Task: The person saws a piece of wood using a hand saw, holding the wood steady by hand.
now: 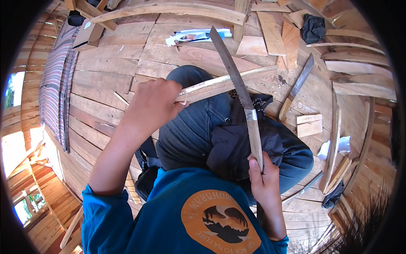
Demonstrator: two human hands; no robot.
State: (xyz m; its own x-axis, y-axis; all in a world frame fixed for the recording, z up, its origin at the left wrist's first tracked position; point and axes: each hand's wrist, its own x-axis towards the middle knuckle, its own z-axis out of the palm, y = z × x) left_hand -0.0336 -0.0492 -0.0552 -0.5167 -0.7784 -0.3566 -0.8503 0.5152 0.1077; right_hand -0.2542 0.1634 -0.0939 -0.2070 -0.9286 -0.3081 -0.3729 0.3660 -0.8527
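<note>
The room is of wood, with a plank floor (101,82) and a bright window (15,89) in the wall at the far left. Along the left side lies a striped cloth (55,84), and a cardboard box (88,36) stands by its far end. Next comes the left hand (154,99), closed around the near left end of a wood strip (207,90). The strip lies over the bent legs, in blue jeans (182,131), of the seated person and slants away to the far right. Beyond it, on the floor, is a flat, light-coloured packet (199,36). To the right, a hand saw (241,89) crosses above the strip, its blade pointing far and its toothed edge facing left; whether the teeth touch the wood, I cannot tell. A dark cloth (230,148) is bunched in the lap under the saw. The right hand (265,171) grips the near end of the saw's wooden handle, thumb along it. Further right, some flat boards (270,34) lie at the far side, then a large knife (299,80) with a wooden handle, and nearer, a small pale block (309,125). A crumpled black bag (313,28) sits at the far right, and long timbers (333,144) line the right side, with white paper (343,144) among them
</note>
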